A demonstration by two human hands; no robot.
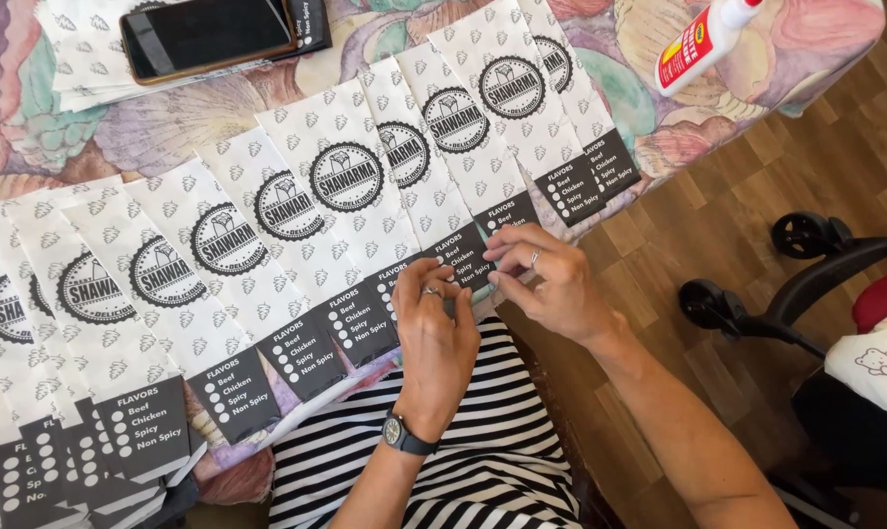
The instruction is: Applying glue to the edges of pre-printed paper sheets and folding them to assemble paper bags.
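Several white paper sleeves [296,211] with a round black emblem and a black checklist panel lie fanned in an overlapping row on a floral cloth [169,122]. My left hand [434,338], with a ring and a black wristwatch, presses its fingers on the dark lower end of one sleeve [463,260] at the table edge. My right hand [551,279], also ringed, pinches the same sleeve end from the right. Both hands meet at that bottom edge. A black-and-white striped garment [483,451] shows below them.
A black phone [208,34] rests on a stack of sleeves at the top left. A white glue bottle [703,39] with a red and yellow label lies at the top right. Wooden floor and a wheeled black frame [796,284] are at the right.
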